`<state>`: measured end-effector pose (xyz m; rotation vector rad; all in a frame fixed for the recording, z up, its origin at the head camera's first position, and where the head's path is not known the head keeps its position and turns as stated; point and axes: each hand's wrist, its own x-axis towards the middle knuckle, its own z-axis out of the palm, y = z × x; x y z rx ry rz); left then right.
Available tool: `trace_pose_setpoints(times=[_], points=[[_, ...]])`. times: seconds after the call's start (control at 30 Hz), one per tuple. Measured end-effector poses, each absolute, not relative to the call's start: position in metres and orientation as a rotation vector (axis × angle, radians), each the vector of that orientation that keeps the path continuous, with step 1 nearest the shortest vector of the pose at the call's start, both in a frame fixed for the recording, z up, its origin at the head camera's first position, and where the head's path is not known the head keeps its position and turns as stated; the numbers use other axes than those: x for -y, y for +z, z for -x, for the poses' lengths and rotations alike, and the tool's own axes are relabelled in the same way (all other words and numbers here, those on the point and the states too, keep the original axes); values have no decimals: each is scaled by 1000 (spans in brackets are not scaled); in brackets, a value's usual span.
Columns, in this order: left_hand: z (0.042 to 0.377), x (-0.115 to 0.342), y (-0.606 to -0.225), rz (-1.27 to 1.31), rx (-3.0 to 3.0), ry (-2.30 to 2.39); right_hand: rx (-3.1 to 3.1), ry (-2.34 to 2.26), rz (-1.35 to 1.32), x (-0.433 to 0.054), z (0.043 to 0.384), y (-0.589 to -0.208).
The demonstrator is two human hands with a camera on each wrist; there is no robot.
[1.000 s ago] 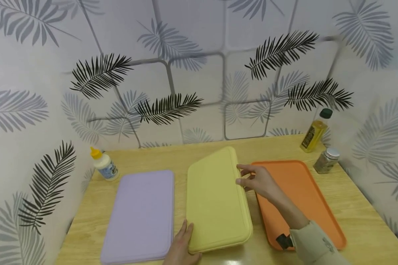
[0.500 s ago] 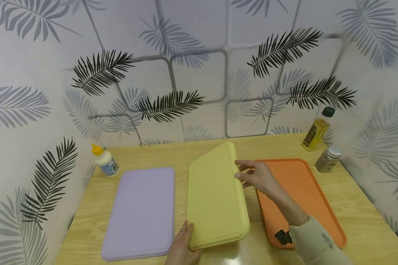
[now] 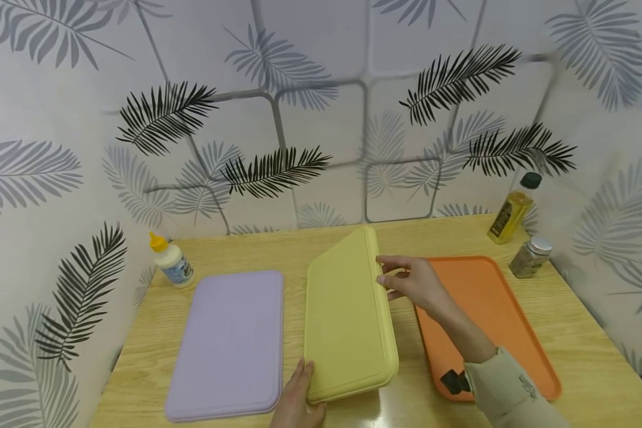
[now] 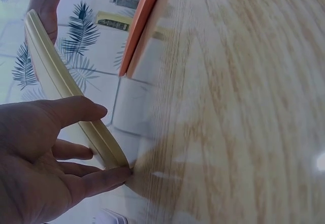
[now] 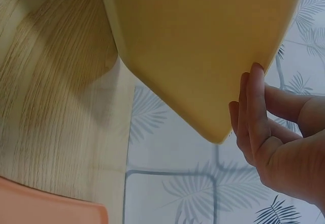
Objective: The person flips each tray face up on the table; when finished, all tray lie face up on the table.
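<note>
A yellow rectangular tray [image 3: 348, 321] stands tilted over the middle of the table, its right long edge raised and its left edge low. My right hand [image 3: 412, 285] pinches that raised edge; in the right wrist view its fingers [image 5: 256, 102] lie against the tray's underside. Down at the near left corner, my left hand [image 3: 296, 398] grips the tray. The left wrist view shows its thumb on one side of the rim and the fingers on the other, with the fingertips right at the tabletop.
A purple tray [image 3: 230, 345] lies left of the yellow one, an orange tray [image 3: 476, 309] right, under my right forearm. A glue bottle [image 3: 172, 261] stands back left. An oil bottle [image 3: 513, 208] and a glass jar [image 3: 531, 257] stand back right, near the patterned wall [image 3: 331, 137].
The yellow tray has tilted further up on its right side. My right hand has moved slightly left and up with the edge; my left hand keeps its grip on the near corner.
</note>
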<state>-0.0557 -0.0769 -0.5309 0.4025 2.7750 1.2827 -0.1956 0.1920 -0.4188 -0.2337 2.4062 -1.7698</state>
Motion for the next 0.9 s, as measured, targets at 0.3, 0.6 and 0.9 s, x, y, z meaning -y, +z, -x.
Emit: trace_pose_setpoints(times=[0.3,0.6,0.9], points=[[55,76,-534,-449,-2829,1276,-2356,-1825,249,-190,196,-414],[52,72,-533,-498,-2836,1358,-2310,-1893,205,-184,196,-408],[52,69,-534,-485,-2872,1335,-2227,-1936,144,-176,198,-399]])
